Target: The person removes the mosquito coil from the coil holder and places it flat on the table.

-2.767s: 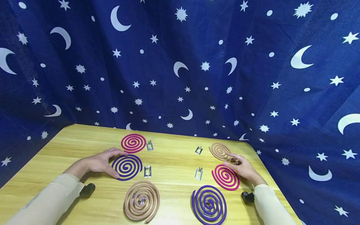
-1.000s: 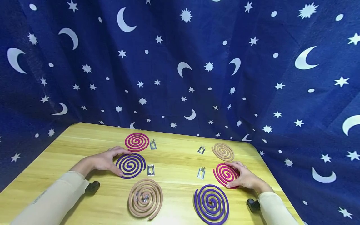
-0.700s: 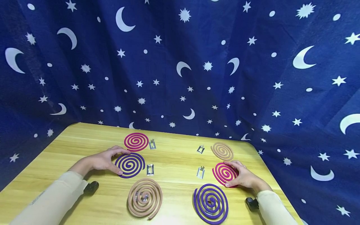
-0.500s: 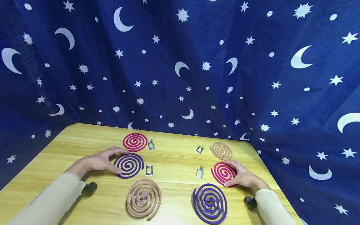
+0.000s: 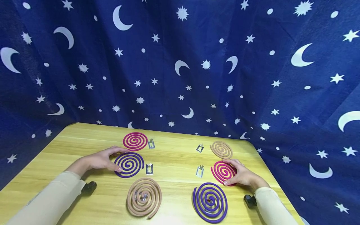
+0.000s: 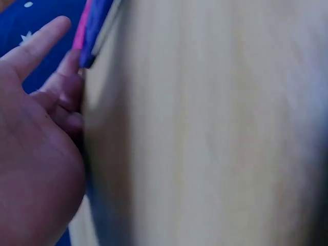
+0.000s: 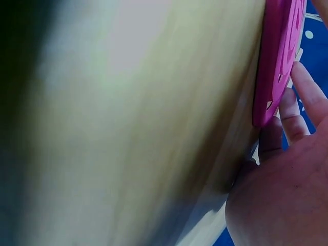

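Observation:
In the head view my left hand (image 5: 99,161) bends round the left edge of a purple mosquito coil (image 5: 139,167). Its fingertips reach the far rim and the thumb lies over the near-left rim. The left wrist view shows fingers (image 6: 66,92) right at that coil's edge (image 6: 97,25). My right hand (image 5: 244,175) spans a pink mosquito coil (image 5: 215,175), fingers at the far rim and thumb at the near rim. In the right wrist view the pink rim (image 7: 264,102) meets the fingertips. Beside these coils lie small metal stands (image 5: 149,169), (image 5: 200,171).
A second pink coil (image 5: 124,143) and a tan coil (image 5: 213,151) lie farther back, near metal stands (image 5: 151,143), (image 5: 199,148). At the front, a tan coil (image 5: 158,200) and a purple coil (image 5: 224,207) sit over stands. A starry blue cloth (image 5: 168,78) surrounds the wooden table (image 5: 174,156).
My right hand has come from between the tan and pink coils down around the pink one. The left hand stays at the purple coil, its thumb slightly farther over the rim.

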Action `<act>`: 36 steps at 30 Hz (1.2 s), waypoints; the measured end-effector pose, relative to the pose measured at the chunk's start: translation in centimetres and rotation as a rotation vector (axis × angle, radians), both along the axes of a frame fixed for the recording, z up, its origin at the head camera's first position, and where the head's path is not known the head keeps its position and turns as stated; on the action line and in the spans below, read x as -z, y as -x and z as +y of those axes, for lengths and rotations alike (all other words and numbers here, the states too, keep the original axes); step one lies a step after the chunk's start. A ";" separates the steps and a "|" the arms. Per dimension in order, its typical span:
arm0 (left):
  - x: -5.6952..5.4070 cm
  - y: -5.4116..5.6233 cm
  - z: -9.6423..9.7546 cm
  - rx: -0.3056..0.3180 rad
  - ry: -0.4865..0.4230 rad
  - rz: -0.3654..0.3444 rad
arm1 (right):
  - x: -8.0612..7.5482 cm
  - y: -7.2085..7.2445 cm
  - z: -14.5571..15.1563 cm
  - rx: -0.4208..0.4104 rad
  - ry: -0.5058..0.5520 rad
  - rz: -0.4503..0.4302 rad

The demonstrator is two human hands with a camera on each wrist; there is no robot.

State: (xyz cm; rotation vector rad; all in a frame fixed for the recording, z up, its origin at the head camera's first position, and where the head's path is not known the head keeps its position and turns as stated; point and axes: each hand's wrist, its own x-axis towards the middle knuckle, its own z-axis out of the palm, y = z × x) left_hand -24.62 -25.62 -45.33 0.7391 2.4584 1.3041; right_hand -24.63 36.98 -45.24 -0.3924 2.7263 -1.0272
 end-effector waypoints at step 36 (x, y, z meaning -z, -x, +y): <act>-4.0 -4.5 6.0 0.362 -0.097 -0.008 | 0.1 0.0 -0.2 0.016 0.054 -0.033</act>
